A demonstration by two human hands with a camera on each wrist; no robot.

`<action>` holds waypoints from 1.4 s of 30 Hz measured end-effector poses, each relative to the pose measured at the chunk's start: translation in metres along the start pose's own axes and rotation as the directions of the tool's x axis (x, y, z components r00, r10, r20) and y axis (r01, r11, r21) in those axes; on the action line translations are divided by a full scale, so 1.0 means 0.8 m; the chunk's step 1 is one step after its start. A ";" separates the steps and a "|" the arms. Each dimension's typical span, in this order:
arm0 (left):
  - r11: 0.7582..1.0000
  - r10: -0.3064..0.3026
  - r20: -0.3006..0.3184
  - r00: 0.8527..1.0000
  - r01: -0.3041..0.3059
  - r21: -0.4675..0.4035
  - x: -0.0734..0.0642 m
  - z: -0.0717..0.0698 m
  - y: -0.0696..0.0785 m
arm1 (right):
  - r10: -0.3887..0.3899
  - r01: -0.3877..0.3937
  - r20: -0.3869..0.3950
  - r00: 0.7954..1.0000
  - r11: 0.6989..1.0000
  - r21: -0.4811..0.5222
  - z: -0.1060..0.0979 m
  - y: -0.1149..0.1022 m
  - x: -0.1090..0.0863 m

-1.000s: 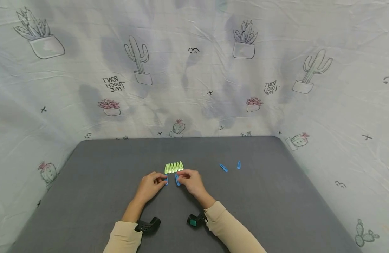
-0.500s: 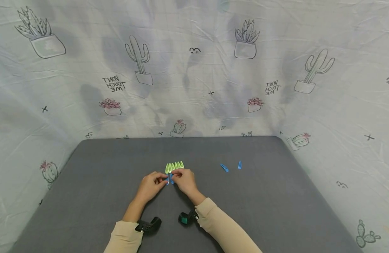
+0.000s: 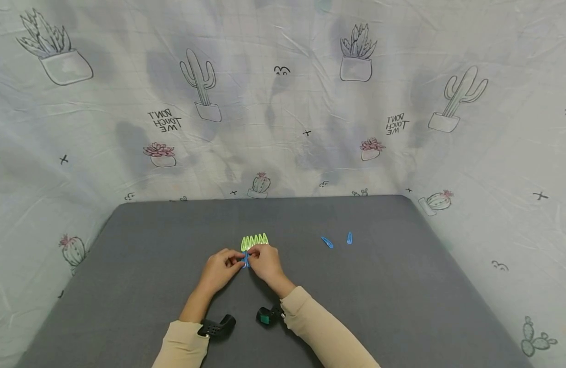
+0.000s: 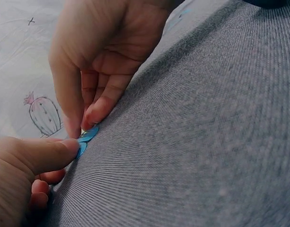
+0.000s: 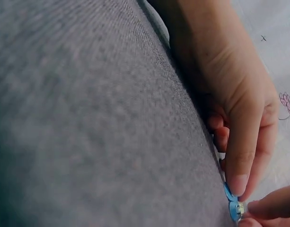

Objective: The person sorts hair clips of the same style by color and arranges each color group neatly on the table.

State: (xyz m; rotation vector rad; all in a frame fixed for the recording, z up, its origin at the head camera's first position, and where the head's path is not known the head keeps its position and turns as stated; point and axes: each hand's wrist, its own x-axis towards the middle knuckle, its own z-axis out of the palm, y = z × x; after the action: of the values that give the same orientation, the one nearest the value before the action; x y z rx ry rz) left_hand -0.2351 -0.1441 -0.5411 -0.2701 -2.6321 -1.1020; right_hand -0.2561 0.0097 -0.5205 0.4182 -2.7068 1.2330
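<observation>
Two blue snap hair clips lie side by side on the grey table, just in front of a row of several yellow-green hair clips (image 3: 254, 242). My left hand (image 3: 220, 270) pinches the left blue clip (image 4: 82, 150) between thumb and fingers. From the other side, my right hand (image 3: 266, 264) has thumb and fingertips on the right blue clip (image 4: 91, 133), gripping it close against the first one. Fingers cover part of both clips in the head view. In the right wrist view the blue clips meet between the two hands' fingertips, with a yellow-green clip (image 5: 240, 208) beside them.
Farther right on the grey table (image 3: 379, 286) lie two loose blue hair clips, one slanted (image 3: 327, 243) and one upright (image 3: 349, 238). A white curtain (image 3: 283, 112) printed with cacti surrounds the table. Both wrists carry black camera bands.
My right hand has moved left with its blue clip, bringing it up against the one under my left hand. The left hand stays in place.
</observation>
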 end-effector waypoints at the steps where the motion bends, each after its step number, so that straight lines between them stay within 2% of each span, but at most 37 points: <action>1: 1.000 0.002 -0.001 1.000 -0.002 0.001 0.000 0.000 0.000 | 0.001 -0.001 0.000 1.000 1.000 0.024 -0.001 0.001 -0.001; 9: 1.000 0.002 0.009 1.000 -0.002 0.013 0.000 -0.002 0.002 | 0.004 -0.011 0.031 1.000 0.976 0.218 -0.017 0.014 -0.006; 19: 1.000 -0.022 0.008 1.000 0.021 0.019 0.000 -0.004 0.004 | -0.032 0.014 0.049 0.998 0.946 0.324 -0.052 0.043 -0.010; 26: 0.999 -0.018 0.014 1.000 0.018 0.033 -0.002 -0.004 0.002 | -0.056 0.004 0.114 0.992 0.912 0.410 -0.081 0.060 -0.016; 30: 0.999 -0.018 0.015 1.000 0.017 0.032 -0.003 -0.004 0.002 | -0.062 -0.013 0.158 0.986 0.899 0.437 -0.109 0.057 -0.024; 34: 0.999 -0.019 0.015 1.000 0.018 0.030 -0.004 -0.003 0.002 | -0.071 -0.009 0.166 0.984 0.898 0.439 -0.138 0.054 -0.034; 42: 0.999 -0.021 0.018 1.000 0.020 0.036 -0.005 -0.004 0.003 | -0.058 0.009 0.107 0.993 0.912 0.411 -0.173 0.086 -0.040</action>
State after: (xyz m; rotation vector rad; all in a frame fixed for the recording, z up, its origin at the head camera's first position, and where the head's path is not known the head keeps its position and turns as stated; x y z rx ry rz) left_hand -0.2298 -0.1451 -0.5385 -0.2475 -2.6736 -1.0627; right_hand -0.2455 0.1635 -0.4871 0.5981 -2.5040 1.8260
